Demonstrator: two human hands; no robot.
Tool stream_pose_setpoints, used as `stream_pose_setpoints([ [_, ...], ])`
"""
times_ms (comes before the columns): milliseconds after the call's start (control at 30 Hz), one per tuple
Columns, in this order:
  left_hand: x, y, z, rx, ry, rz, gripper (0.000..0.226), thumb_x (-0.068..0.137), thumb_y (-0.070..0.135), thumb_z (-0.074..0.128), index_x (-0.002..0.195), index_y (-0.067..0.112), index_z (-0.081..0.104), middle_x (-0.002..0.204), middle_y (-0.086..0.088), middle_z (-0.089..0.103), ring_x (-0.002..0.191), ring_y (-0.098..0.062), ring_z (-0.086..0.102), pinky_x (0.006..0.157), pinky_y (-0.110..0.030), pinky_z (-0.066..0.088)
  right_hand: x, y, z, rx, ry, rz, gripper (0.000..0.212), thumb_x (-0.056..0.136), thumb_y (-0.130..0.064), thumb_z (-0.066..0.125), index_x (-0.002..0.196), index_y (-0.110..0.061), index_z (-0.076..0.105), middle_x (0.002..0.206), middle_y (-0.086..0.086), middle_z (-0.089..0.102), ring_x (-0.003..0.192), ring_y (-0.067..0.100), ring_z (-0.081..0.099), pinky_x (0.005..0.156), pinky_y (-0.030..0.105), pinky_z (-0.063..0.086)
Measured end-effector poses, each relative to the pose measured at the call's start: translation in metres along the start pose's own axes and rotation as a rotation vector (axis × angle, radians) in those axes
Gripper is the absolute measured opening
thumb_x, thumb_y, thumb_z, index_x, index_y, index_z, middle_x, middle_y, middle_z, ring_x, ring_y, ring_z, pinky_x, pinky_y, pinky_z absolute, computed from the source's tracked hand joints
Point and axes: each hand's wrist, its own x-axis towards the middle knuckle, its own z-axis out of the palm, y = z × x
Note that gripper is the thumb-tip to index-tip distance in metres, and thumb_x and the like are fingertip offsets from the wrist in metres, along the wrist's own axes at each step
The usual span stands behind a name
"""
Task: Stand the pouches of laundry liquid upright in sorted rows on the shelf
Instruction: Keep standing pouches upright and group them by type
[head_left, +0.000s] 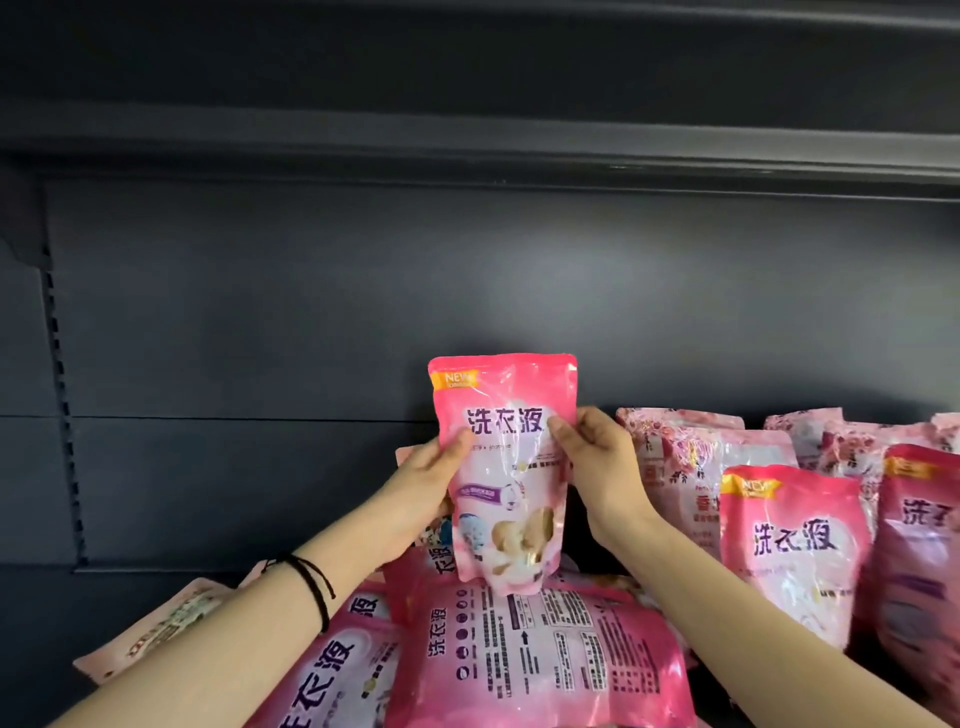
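Both hands' grip (511, 457) pinches upright pouch (506, 467) sides.

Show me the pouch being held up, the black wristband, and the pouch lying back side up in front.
held pouch (498, 415): head view, on its printed front title.
black wristband (314, 587): head view, on the cord across the left wrist.
back-side-up pouch (545, 654): head view, on its printed instruction panel.

Held pouch (506, 467): pink, upright, front outward, gripped at both side edges | left hand (431, 475), black cord at wrist; right hand (597, 467) | flat pouches (535, 660): heaped below, one back-side up | standing pouches (795, 551): upright rows at right | shelf (156, 587): dark, bare back panel.
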Motion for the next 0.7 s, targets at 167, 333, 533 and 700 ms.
stream_pose_setpoints([
  [167, -0.005, 0.007, -0.006, 0.033, -0.005, 0.044, 0.076, 0.07, 0.071, 0.054, 0.132, 0.028, 0.051, 0.127, 0.006, 0.063, 0.119, -0.016, 0.057, 0.108, -0.048, 0.038, -0.009, -0.016, 0.004, 0.038, -0.015, -0.05, 0.017, 0.095, -0.01, 0.055, 0.079, -0.006, 0.058, 0.077, 0.01, 0.061, 0.071, 0.018, 0.051, 0.066, 0.033, 0.044],
  [333, -0.025, 0.03, 0.016, 0.017, 0.012, 0.118, 0.054, 0.077, 0.061, 0.048, 0.12, 0.029, 0.058, 0.122, 0.006, 0.066, 0.116, -0.014, 0.059, 0.107, -0.045, 0.04, -0.02, -0.045, -0.016, 0.089, -0.026, -0.134, 0.017, 0.095, -0.009, 0.057, 0.079, -0.012, 0.062, 0.076, 0.002, 0.066, 0.072, 0.015, 0.058, 0.066, 0.026, 0.05],
  [533, -0.06, 0.047, 0.07, 0.034, -0.052, 0.129, 0.057, 0.084, 0.059, 0.047, 0.13, 0.026, 0.053, 0.121, 0.008, 0.066, 0.114, -0.013, 0.061, 0.101, -0.042, 0.046, -0.046, -0.073, -0.074, 0.165, -0.013, -0.171, 0.019, 0.094, -0.006, 0.055, 0.078, -0.013, 0.063, 0.07, -0.004, 0.067, 0.07, 0.014, 0.058, 0.068, 0.029, 0.049],
  [700, -0.091, 0.045, 0.141, 0.084, -0.074, 0.108, 0.044, 0.083, 0.059, 0.046, 0.115, 0.031, 0.059, 0.126, 0.009, 0.062, 0.123, -0.011, 0.052, 0.112, -0.042, 0.035, -0.075, -0.083, -0.148, 0.151, 0.028, -0.163, 0.02, 0.095, -0.007, 0.054, 0.079, -0.014, 0.062, 0.062, -0.011, 0.066, 0.056, 0.001, 0.056, 0.053, 0.014, 0.046],
])
